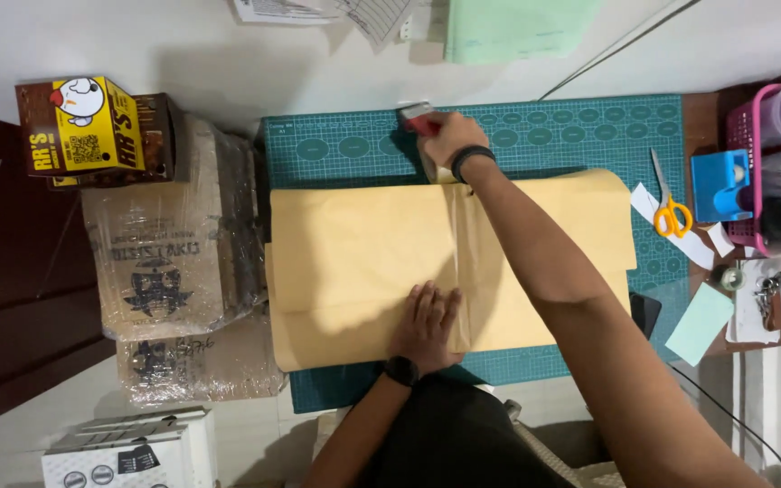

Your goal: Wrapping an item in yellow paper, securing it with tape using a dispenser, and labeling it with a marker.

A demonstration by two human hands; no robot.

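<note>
A parcel wrapped in tan paper (pixel 354 262) lies on a green cutting mat (pixel 336 145). My left hand (pixel 425 325) presses flat on the paper near its front edge, fingers spread, a black watch on the wrist. My right hand (pixel 445 140) reaches past the parcel's far edge and grips a red tape dispenser (pixel 418 117). A strip of clear tape runs along the paper seam under my right forearm.
Plastic-wrapped cartons (pixel 169 262) and a yellow-and-brown box (pixel 88 126) stand left of the mat. Yellow-handled scissors (pixel 671 212), a blue tape holder (pixel 720 185), a pink basket (pixel 757 154) and paper scraps lie at the right. Papers lie at the far edge.
</note>
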